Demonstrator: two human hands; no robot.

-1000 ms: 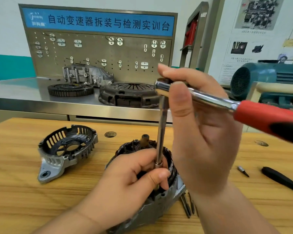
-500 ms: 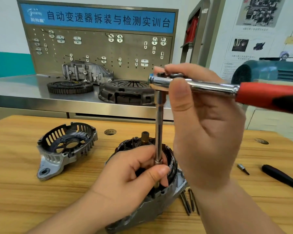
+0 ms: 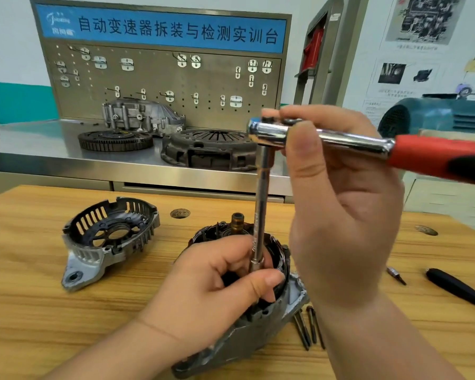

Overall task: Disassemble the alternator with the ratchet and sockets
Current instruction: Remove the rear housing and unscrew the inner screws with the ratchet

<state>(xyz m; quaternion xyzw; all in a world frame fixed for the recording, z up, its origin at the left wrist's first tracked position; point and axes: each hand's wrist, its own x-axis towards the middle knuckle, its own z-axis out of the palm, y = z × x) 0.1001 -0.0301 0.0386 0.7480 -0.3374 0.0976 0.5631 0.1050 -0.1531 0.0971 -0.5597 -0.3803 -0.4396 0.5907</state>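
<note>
The pale, grained wooden table [image 3: 39, 311] fills the lower view. Behind it at twelve o'clock runs a brushed steel bench [image 3: 39, 144]. The alternator [image 3: 258, 333], with a dull grey cast housing and dark copper windings, sits at six o'clock on the wood. Its slotted aluminium end cover [image 3: 107, 239] lies apart at nine o'clock, open side up. The ratchet [image 3: 340, 138] has a chrome neck and a red and black grip that runs out toward three o'clock. A slim chrome extension bar [image 3: 261, 204] drops upright from its head into the alternator. Three dark long bolts [image 3: 307, 327] lie against the housing at five o'clock. A black tool handle [image 3: 458, 289] and a small bit [image 3: 396, 275] lie at three o'clock.

There is bare wood between the cover and the alternator, and more along the near edge at seven o'clock.

The right hand [image 3: 346, 215] curls over the ratchet head, with its thumb pressed on the neck. The left hand [image 3: 211, 292] rests on the alternator and pinches the bar's lower end between thumb and fingers.
</note>
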